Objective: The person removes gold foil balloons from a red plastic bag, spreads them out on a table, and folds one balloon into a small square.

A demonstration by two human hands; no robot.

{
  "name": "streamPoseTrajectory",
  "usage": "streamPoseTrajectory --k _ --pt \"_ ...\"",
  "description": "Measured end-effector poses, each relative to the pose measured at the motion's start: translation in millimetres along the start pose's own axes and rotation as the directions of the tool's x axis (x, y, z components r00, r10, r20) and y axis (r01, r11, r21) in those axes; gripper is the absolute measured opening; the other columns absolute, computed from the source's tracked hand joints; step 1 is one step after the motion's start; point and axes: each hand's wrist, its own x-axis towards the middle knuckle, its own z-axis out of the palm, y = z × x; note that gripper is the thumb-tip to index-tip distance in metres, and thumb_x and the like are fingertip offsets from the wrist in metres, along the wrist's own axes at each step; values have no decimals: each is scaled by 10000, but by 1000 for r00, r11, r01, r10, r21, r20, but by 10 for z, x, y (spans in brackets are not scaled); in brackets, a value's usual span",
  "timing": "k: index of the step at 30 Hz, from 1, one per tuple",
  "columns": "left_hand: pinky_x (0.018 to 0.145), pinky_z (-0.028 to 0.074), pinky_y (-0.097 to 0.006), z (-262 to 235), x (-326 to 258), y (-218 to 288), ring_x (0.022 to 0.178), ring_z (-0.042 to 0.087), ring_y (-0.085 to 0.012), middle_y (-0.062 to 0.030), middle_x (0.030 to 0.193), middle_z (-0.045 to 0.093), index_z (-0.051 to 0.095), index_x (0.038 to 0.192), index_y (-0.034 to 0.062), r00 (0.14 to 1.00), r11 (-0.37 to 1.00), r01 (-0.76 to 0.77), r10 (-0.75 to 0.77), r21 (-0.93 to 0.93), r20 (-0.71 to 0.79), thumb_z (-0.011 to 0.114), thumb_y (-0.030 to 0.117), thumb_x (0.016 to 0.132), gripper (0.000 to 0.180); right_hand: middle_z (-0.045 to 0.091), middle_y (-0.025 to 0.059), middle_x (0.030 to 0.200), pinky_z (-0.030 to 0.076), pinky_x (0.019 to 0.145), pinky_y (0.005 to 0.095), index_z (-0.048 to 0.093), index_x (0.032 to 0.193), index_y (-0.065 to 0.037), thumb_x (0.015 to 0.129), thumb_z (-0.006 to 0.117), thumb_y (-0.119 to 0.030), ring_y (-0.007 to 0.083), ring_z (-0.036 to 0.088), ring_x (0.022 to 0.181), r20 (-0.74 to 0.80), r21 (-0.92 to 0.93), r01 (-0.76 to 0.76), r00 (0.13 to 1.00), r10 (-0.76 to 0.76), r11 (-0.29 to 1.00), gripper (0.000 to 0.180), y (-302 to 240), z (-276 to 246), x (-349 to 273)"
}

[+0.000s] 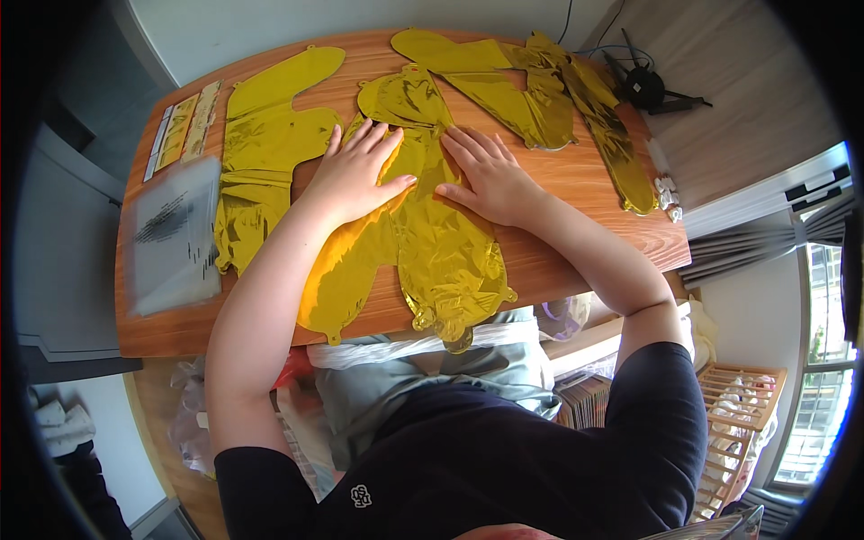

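A flat, uninflated gold foil balloon lies in the middle of the wooden table, its lower end hanging slightly over the near edge. My left hand rests on its left side, palm down with the fingers spread. On the right side, my right hand is laid flat with its fingers stretched out, partly over the bare wood. Neither hand grips the foil. To the left lies another flat gold foil balloon, wrinkled at its lower end. More flat gold foil spreads across the far right, with a long strip reaching toward the right edge.
A clear plastic sleeve and a printed card strip lie at the table's left. A black router-like device with antennas and cables stands at the far right. Small white bits sit by the right edge. A wooden rack stands on the lower right.
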Motion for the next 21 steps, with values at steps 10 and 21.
streamPoseTrajectory --k 10,21 --pt "1303 65 -562 -77 24 -39 1590 244 -302 -143 1703 305 339 1634 119 1000 990 16 -14 -142 10 514 647 1013 833 280 171 1700 178 1269 586 279 1636 -58 1016 438 -697 340 237 1582 8 -78 15 1000 -15 997 905 19 60 4" --pt "1259 292 -470 -1057 -276 488 1511 411 -289 -101 1630 450 541 1518 136 997 848 -71 80 -526 -5 593 294 1067 480 283 141 1707 146 1277 595 285 1642 -76 1011 370 -742 330 228 1584 -4 -54 -16 1000 15 998 921 65 116 -42"
